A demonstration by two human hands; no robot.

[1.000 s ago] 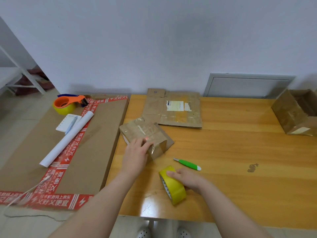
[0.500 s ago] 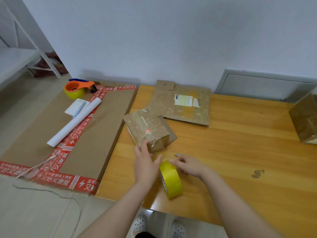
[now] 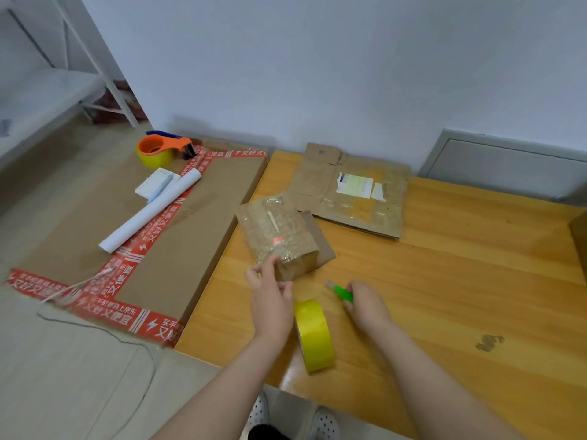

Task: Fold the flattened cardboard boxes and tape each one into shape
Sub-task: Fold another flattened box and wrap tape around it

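My left hand [image 3: 271, 301] sits just in front of the small taped box [image 3: 278, 231]; its fingers are loosely spread, the forefinger tip touching the box's near corner, and I can see nothing gripped in them. My right hand [image 3: 367, 304] is curled down over the green cutter [image 3: 342, 293], whose tip pokes out from under my fingers toward the box. Between my wrists the yellow tape roll [image 3: 314, 336] stands on its edge, just beside my left hand and close to the near edge of the wooden table [image 3: 460, 281]. The small taped box lies near the table's left edge, askew to it, with a flap lying flat on the wood along its right side; behind it the flattened box [image 3: 352, 198] lies flat, its far edge up against the wall, its near-left corner just beside the small one. To the right of my right hand a broad stretch of bare wood runs out to another cardboard box [image 3: 580, 239], cut off by the frame's edge. Along the table's left edge lies a large cardboard sheet [image 3: 190, 223] bordered in red printed tape; on it rest a white paper roll [image 3: 149, 214], a notebook [image 3: 152, 184] and, at the far corner, an orange tape dispenser [image 3: 162, 149]. A thin cord [image 3: 139, 344] trails over the floor by the sheet's near edge.
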